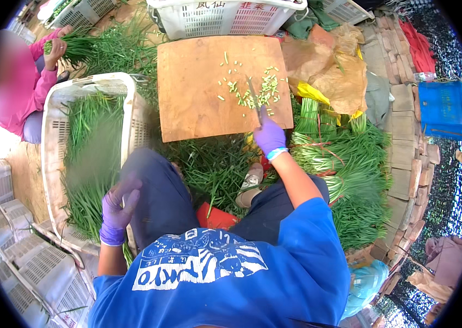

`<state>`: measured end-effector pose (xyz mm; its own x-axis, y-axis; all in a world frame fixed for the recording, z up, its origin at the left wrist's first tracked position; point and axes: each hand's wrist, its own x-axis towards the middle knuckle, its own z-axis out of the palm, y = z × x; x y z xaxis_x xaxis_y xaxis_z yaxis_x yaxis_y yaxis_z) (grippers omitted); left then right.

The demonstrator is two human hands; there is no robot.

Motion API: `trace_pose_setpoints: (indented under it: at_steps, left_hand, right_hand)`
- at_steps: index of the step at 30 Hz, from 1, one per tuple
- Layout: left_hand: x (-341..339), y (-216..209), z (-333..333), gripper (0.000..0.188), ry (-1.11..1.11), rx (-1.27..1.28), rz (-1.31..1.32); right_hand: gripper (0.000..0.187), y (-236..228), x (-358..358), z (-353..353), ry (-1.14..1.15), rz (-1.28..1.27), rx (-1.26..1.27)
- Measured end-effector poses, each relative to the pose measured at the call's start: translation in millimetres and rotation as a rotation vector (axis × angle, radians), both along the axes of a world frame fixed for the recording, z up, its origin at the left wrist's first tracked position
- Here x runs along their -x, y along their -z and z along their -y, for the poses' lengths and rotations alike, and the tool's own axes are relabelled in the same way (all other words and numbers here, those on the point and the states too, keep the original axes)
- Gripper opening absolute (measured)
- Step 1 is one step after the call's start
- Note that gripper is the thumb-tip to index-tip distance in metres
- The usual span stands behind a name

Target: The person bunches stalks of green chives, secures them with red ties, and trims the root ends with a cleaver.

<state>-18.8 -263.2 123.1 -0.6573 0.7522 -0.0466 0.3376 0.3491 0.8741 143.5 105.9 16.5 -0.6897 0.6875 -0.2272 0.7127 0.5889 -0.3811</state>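
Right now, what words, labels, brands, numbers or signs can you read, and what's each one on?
I won't copy wording, only say where it stands.
Top crate: dark characters near its rim.
Shirt: printed lettering, readable in part.
Blue sheet: faint marks, too small to read.
Lower-left crate: red mark, too small to read.

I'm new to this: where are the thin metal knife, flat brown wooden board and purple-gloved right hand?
Thin metal knife [253, 93], head view: its blade.
Flat brown wooden board [190, 85], head view: bare left part.
Purple-gloved right hand [270, 136], head view: back of the glove.
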Motion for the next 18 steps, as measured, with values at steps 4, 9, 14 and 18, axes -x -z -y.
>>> trace_pose_setpoints:
  at_steps: [4, 9, 14, 18]
  left_hand:
    - [4.7, 3.6, -3.9, 0.033, -0.059, 0.020, 0.035]
    - [-0.3, 10.0, -4.3, 0.032, -0.111, -0.041, 0.081]
    - [-13.2, 17.5, 7.9, 0.038, -0.187, -0.038, 0.008]
    - [-15.7, 14.7, 2.1, 0.040, -0.220, 0.025, 0.015]
  right_hand:
    - [0.028, 11.8, -21.6, -49.8, 0.434, -0.354, 0.360]
    - [0.025, 65.9, -8.4, -136.1, 0.357, -0.317, -0.427]
    - [0.022, 59.5, 60.2, -116.2, 0.354, 0.040, -0.516]
    - [0.022, 67.3, 107.2, -105.1, 0.284, -0.098, -0.465]
